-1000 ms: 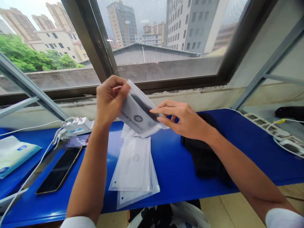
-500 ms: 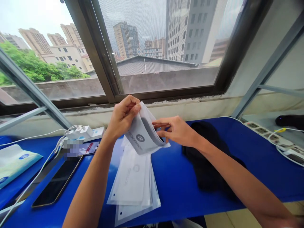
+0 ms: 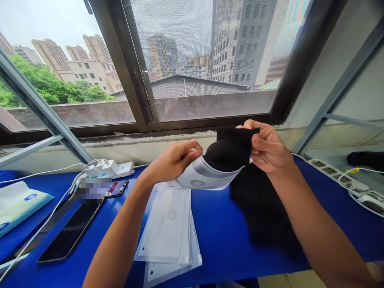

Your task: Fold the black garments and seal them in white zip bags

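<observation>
Change from earlier frame: black cloth [image 3: 229, 150] now in mouth of grey-white printed plastic bag [image 3: 204, 178], no longer hand's fingers inside bag alone. Bag tilted on its side, held above tabletop [image 3: 222, 244], just over stack of white plastic sleeves [image 3: 168, 228]. Left hand [image 3: 172, 162]: fingers curled closed on bag's edge. Right hand [image 3: 268, 146]: fingers and thumb pinching top of cloth. Black fabric [image 3: 258, 212] lies on tabletop below right wrist.
</observation>
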Motion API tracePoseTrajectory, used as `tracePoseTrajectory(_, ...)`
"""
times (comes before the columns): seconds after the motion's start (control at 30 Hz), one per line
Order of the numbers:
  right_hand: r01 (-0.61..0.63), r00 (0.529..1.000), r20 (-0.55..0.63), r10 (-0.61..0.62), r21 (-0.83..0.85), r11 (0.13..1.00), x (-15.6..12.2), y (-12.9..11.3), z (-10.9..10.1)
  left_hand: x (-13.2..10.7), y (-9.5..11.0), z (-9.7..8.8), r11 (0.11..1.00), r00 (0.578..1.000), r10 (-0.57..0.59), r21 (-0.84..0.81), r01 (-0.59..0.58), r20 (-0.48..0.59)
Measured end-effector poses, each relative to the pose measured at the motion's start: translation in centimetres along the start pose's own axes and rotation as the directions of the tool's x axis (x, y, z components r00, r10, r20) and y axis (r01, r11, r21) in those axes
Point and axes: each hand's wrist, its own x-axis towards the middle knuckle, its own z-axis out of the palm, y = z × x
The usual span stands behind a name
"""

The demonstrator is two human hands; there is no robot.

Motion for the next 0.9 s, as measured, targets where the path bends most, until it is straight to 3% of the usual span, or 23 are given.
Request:
tracePoseTrajectory(0.07,-0.012,1.000,-0.027,0.009,-0.117,0.993,0.0,0.3,0.6,0.0,0.3,0.3,1.000,1.000,0.013,0.009,-0.013,0.000)
tracePoseTrajectory(0.17,-0.122,0.973,0.131,0.189,-0.402,0.908,-0.4,-0.1,1.5,0.3,-0.1,0.4,0.998,0.989,0.044,0.042,-0.039,-0.138)
tracePoseTrajectory(0.27,-0.084,0.949,0.236,0.207,-0.446,0.891,-1.1,-1.1,2.0,0.7,-1.1,0.9,0.993,0.953,0.110,0.072,-0.093,-0.283)
tracePoseTrajectory(0.37,-0.050,0.914,0.333,0.232,-0.476,0.878,-1.7,-1.7,2.4,1.1,-2.2,2.2,0.979,0.949,0.171,0.154,-0.133,-0.265)
tracePoseTrajectory(0.43,0.010,0.941,0.312,0.129,-0.405,0.914,-2.0,-2.0,2.6,1.2,-2.8,3.3,0.967,0.957,0.190,0.210,-0.144,-0.218)
tracePoseTrajectory(0.5,0.195,0.980,0.080,-0.180,-0.260,0.946,-2.3,-2.4,2.9,1.4,-3.1,4.2,0.966,0.956,0.198,0.206,-0.154,-0.215)
tracePoseTrajectory(0.57,0.382,0.882,-0.214,-0.420,-0.197,0.903,-2.4,-2.9,3.0,1.6,-3.0,4.8,0.977,0.946,0.178,0.163,-0.137,-0.272)
tracePoseTrajectory(0.6,0.432,0.821,-0.321,-0.472,-0.192,0.881,-2.4,-3.1,3.0,1.7,-2.7,4.9,0.986,0.939,0.151,0.120,-0.118,-0.309)
tracePoseTrajectory(0.67,0.466,0.744,-0.463,-0.482,-0.158,0.871,-2.0,-3.3,2.7,2.1,-2.1,4.7,0.997,0.918,0.067,-0.006,-0.075,-0.390)
tracePoseTrajectory(0.73,0.480,0.695,-0.571,-0.437,-0.084,0.873,-1.3,-3.1,2.0,2.3,-1.5,4.0,0.990,0.891,-0.025,-0.133,-0.039,-0.454)
tracePoseTrajectory(0.8,0.478,0.651,-0.660,-0.375,-0.028,0.878,-0.3,-2.6,0.8,2.2,-1.2,2.8,0.987,0.848,-0.076,-0.158,-0.009,-0.524)
tracePoseTrajectory(0.83,0.490,0.602,-0.706,-0.373,-0.043,0.871,0.2,-2.4,0.0,2.0,-1.1,2.1,0.992,0.823,-0.085,-0.127,0.015,-0.562)
tracePoseTrajectory(0.9,0.537,0.426,-0.767,-0.479,-0.211,0.816,0.8,-2.4,-1.8,1.3,-1.3,0.2,0.997,0.789,-0.077,-0.033,0.072,-0.610)
